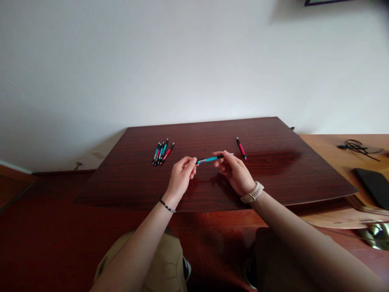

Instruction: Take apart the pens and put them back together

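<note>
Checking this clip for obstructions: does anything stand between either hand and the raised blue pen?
Nothing visible does. The left hand pinches one end of the blue pen, and the right hand has thumb and fingers at the other. The pen cluster and lone pink pen lie apart on the table.

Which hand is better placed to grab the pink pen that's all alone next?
Probably the right hand: the lone pink pen lies just beyond it, on that side. It would first have to let go of the blue pen. The left hand is farther away, pinching that pen's other end.
</note>
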Demonstrator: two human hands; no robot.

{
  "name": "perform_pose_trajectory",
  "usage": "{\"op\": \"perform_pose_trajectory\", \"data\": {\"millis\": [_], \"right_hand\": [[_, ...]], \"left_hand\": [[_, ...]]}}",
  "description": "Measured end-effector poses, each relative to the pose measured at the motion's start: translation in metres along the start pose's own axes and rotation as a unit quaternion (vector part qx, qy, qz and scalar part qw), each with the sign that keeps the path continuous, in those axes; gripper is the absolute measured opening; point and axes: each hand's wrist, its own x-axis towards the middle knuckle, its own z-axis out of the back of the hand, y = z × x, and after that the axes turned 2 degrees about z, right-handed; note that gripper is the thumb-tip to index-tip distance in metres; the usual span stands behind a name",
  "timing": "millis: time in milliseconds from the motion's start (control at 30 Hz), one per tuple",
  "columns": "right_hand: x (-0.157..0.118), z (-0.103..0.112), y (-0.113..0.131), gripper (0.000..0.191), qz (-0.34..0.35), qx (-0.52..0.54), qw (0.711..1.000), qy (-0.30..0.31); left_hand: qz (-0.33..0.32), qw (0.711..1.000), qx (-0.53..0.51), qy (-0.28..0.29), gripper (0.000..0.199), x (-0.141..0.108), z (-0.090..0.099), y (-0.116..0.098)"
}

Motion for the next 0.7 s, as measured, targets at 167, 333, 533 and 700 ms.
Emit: {"op": "perform_pose_trajectory", "data": {"millis": [167, 333, 533, 700], "right_hand": [[0.0024, 0.0016, -0.0036, 0.044, -0.008, -0.002, 1.0, -0.018], [0.0029, 0.0028, -0.0045, 0.043, -0.007, 0.003, 1.0, -0.027], [0.0039, 0.0039, -0.0057, 0.046, -0.009, -0.005, 0.999, -0.031], [0.0036, 0.0039, -0.006, 0.046, -0.018, 0.007, 1.0, -0.023]], "left_hand": [[-0.014, 1.0, 0.012, 0.005, 0.036, -0.0008, 0.0002, -0.0008], [-0.028, 1.0, 0.012, 0.003, 0.025, -0.0007, -0.0004, -0.0012], [-0.046, 0.999, 0.02, -0.017, 0.022, 0.0015, -0.0014, 0.0032], [-0.045, 0.999, 0.011, -0.016, 0.023, 0.0013, -0.0012, 0.0026]]}}
